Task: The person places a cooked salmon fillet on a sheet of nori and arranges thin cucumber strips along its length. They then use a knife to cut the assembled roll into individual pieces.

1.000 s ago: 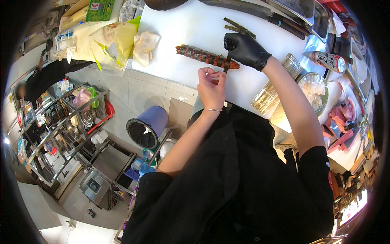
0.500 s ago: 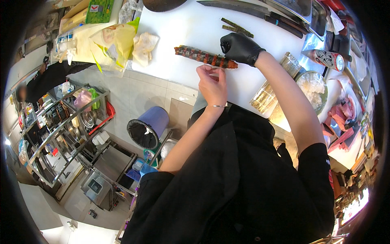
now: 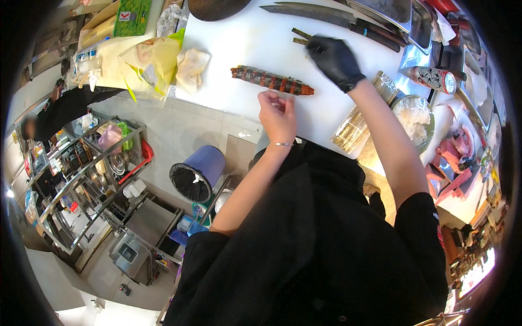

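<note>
1. Upper centre of the frame, a long reddish roll banded with dark seaweed lies aslant on the white cutting board, its right end a little lower than its left.
2. Just below the roll I see the bare left hand, fingers curled in and thumb raised near them; from here I can't tell whether the tips press together or touch the roll.
3. The right hand, in a black glove, is above and to the right of the roll, apart from it. Its fingers are bent and blurred at the ends of two dark green seaweed strips; I can't tell whether they pinch one.
4. Near the top edge, a long-bladed knife lies on the board.
5. Left of the roll sits a crumpled pale cloth; to the right, beyond the glove, a shiny golden mat.
</note>
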`<state>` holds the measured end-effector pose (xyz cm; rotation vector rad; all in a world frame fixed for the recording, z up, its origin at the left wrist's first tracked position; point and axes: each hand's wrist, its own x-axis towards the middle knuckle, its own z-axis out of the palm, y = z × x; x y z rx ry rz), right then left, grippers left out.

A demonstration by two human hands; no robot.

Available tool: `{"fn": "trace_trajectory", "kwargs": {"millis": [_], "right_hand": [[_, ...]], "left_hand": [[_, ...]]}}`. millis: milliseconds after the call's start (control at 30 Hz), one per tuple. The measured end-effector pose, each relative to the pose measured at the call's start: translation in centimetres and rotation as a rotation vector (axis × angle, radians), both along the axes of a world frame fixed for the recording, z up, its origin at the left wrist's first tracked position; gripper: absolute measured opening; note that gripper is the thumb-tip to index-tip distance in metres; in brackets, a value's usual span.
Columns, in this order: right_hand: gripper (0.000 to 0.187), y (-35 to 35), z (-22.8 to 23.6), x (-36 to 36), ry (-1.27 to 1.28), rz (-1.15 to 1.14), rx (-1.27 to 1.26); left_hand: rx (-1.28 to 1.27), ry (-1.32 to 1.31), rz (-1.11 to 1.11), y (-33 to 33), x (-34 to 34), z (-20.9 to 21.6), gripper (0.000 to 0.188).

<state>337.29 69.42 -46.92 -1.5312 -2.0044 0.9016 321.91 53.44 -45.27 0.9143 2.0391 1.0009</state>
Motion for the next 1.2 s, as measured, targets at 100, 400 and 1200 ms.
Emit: {"fn": "trace_trajectory", "kwargs": {"millis": [100,400,1200], "right_hand": [[0.027,0.0,0.7,3.5,-0.165,-0.153,0.012],[0.015,0.5,-1.2,2.7,-0.268,0.024,0.059],[0.017,-3.1,-1.5,3.8,-0.095,-0.112,0.134]], "left_hand": [[0.132,0.009,-0.053,-1.6,-1.9,1.1,0.031],[0.478,0.545,-0.673,14.7,-7.5,3.1,0.036],[0.310,0.782,-1.265,9.2,-7.6,2.7,0.044]]}}
